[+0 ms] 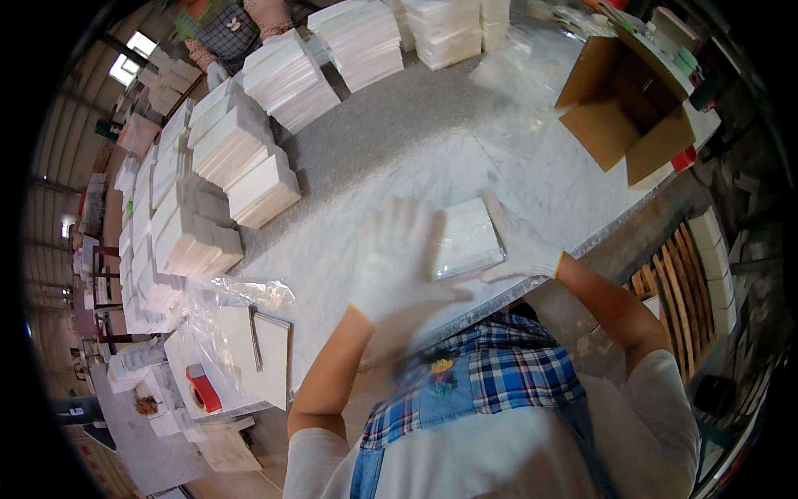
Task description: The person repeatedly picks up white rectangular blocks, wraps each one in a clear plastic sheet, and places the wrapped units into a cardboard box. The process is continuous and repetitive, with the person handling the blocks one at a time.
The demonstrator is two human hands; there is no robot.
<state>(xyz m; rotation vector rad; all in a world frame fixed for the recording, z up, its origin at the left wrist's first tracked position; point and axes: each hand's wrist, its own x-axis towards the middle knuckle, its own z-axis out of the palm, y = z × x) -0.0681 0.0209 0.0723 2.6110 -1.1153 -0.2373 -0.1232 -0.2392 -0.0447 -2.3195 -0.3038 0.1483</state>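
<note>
A white, rectangular pack [467, 238] in shiny clear plastic, apparently of tiles, lies on the pale marble-look tabletop [316, 291] in front of me. My right hand [522, 243], in a white knitted glove, rests against the pack's right side. Its fingers stretch along that edge and its thumb is near the lower corner. Left of the pack, my left hand [399, 258] is also gloved and smeared by motion. Its fingers are spread with nothing visible in them; the thumb points toward the pack's near edge.
Stacks of white tiles [241, 150] line the table's left and far sides. An open cardboard box [623, 104] stands at the far right. Crumpled clear plastic [258, 291], a red tape roll [203, 387] and a white board [270, 349] lie at left. Another person [224, 37] stands behind the stacks.
</note>
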